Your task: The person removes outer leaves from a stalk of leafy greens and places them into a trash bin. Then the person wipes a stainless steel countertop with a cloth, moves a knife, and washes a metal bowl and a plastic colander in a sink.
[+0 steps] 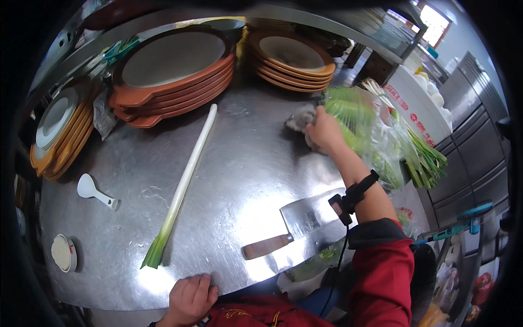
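Observation:
My right hand reaches to the far right of the steel table and grips a crumpled grey cloth. Right beside it is a clear plastic bag of green vegetables. At the near edge rests my left hand, its fingers curled and nothing visible in them. A long leek lies lengthwise in the middle, its green end towards me. Under my right forearm lies a cleaver with a wooden handle pointing left; the forearm hides part of its blade.
Stacked brown-rimmed oval dishes and smaller plates line the back. More plates stand left, near a white spoon and a small tub of white paste. Green onions lie by a white box at right.

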The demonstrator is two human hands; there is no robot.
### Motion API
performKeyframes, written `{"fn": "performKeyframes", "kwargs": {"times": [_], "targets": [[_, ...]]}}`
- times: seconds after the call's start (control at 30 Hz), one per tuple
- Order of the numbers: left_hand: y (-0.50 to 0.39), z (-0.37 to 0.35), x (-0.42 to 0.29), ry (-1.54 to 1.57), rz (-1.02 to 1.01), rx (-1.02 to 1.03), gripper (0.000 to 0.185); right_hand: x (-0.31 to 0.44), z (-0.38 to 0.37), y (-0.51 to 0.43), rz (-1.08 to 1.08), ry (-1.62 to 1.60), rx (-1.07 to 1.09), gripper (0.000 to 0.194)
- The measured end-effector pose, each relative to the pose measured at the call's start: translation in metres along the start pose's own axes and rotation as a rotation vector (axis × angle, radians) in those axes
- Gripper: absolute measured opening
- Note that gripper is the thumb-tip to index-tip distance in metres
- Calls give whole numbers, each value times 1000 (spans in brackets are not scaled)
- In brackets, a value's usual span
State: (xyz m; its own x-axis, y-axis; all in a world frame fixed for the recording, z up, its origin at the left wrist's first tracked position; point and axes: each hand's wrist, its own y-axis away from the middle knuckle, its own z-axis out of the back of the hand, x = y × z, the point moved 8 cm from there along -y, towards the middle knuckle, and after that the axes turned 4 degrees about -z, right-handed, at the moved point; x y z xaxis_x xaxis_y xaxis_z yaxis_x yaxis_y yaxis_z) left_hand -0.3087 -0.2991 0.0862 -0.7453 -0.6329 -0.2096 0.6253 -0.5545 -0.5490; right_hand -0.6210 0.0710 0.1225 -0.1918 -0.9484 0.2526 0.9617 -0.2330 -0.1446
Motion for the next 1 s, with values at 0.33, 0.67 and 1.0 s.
{"fn": "performKeyframes", "kwargs": {"times": [0.33, 0.67, 1.0], "targets": [[0, 3, 5, -32, 49, 34, 35, 100, -73, -45, 263, 8, 367, 68], [-1, 3, 3, 5, 18, 35, 35, 139, -69, 95, 741, 89, 330, 36], [-1, 4, 0, 62, -6, 28, 38, 5, 6, 68, 202, 162, 176, 40]]}}
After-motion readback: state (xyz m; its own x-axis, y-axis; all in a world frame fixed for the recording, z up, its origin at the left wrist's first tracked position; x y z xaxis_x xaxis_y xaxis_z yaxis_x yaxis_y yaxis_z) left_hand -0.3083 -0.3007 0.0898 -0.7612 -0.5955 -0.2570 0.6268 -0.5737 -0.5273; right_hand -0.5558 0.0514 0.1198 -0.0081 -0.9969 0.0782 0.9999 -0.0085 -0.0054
